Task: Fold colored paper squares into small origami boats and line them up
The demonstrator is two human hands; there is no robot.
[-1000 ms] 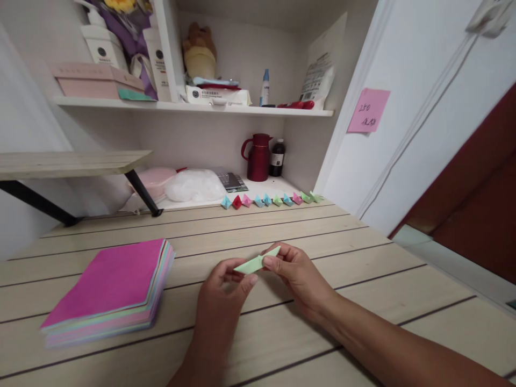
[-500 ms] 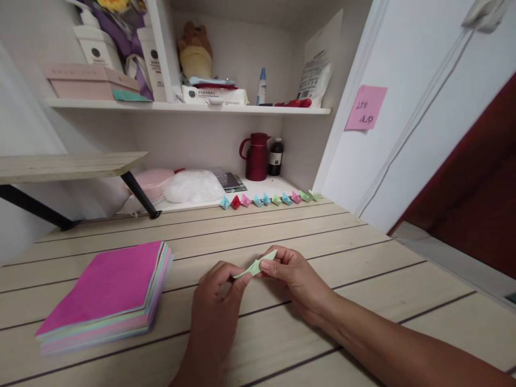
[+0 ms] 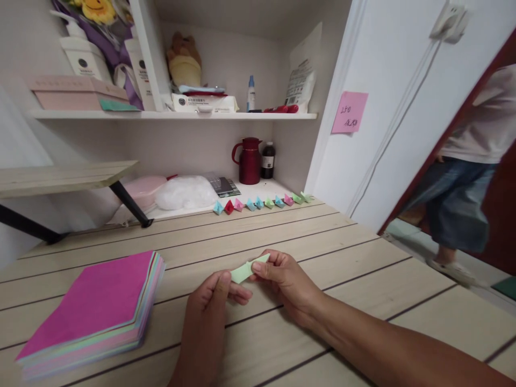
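Note:
Between my two hands is a small folded piece of pale green paper [image 3: 241, 273], held just above the wooden table [image 3: 322, 301]. My left hand [image 3: 210, 301] pinches its left end between thumb and index finger, the other fingers partly curled below. With thumb and fingers, my right hand [image 3: 281, 277] grips its right end. Small folded paper boats [image 3: 260, 202] in blue, red, pink and green stand in a row along the table's far edge. To the left lies a thick stack of coloured paper sheets [image 3: 94, 301], magenta on top.
Behind the table, a white shelf unit [image 3: 226, 116] holds a red jug [image 3: 249, 161], a dark bottle [image 3: 267, 160] and a plastic bag [image 3: 186, 191]. A small raised shelf [image 3: 68, 180] stands at left. A person [image 3: 463, 166] walks in the doorway at right.
My left thumb has shifted up onto the green paper's left end, and the paper now shows a broader face. The view has turned slightly right. A person has appeared in the doorway.

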